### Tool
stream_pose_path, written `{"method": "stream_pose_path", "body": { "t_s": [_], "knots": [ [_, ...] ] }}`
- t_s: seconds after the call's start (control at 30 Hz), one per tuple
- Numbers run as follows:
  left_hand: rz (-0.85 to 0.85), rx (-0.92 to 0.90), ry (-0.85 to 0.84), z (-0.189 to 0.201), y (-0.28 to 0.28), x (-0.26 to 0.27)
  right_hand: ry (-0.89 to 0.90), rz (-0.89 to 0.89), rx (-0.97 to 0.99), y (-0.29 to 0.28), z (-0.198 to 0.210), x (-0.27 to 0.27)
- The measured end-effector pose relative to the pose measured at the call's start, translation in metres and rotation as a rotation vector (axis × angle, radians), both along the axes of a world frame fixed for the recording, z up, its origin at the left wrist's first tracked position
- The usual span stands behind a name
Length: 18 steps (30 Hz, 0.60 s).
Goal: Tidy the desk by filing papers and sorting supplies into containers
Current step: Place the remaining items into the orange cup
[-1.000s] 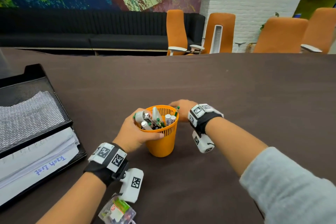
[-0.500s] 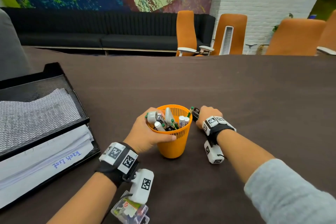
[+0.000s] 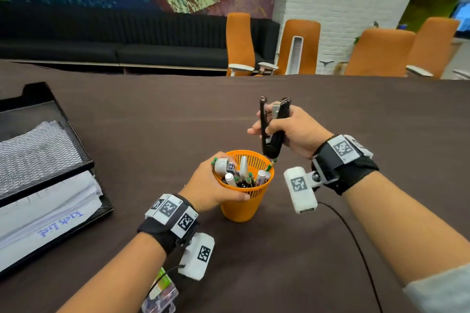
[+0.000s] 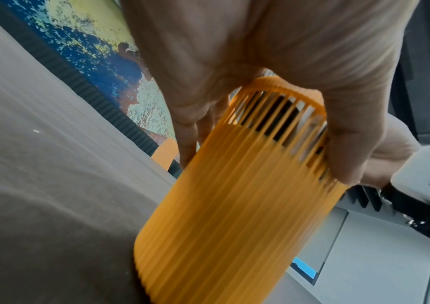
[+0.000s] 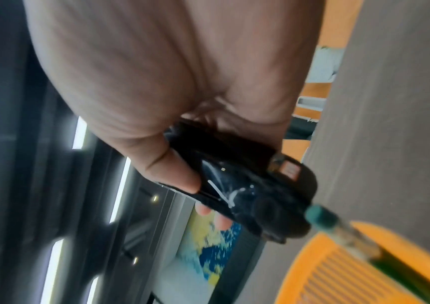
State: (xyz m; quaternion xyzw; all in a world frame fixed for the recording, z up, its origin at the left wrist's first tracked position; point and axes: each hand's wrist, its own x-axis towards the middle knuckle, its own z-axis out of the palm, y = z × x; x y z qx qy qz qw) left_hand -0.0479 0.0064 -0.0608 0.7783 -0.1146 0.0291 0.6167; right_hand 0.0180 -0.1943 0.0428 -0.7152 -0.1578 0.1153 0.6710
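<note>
Cup (image 3: 239,207) contents crowded, hard to identify

Paper tray (image 3: 15,99) cut off left.

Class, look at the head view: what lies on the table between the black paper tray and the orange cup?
Only bare brown table lies between the paper tray and the orange cup, whose rim the left hand grips.

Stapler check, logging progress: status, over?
Right hand grips black stapler, raised above orange pen cup. Left hand holds cup rim. Cup crowded with pens; pencil sticks up beneath stapler.
</note>
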Motion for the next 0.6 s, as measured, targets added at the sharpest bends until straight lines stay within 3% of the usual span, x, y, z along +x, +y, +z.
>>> {"method": "stream_pose_path", "body": {
  "t_s": [0.23, 0.4, 0.6],
  "knots": [
    [0.000, -0.069, 0.049, -0.002, -0.001, -0.006, -0.223, 0.181, -0.548, 0.023, -0.007, -0.007],
    [-0.021, -0.075, 0.075, -0.004, 0.002, -0.003, -0.351, 0.195, -0.673, 0.019, 0.001, -0.014],
    [0.067, -0.168, 0.023, 0.002, -0.003, -0.004, -0.468, -0.003, -0.671, 0.022, -0.008, -0.013]
  ]
}}
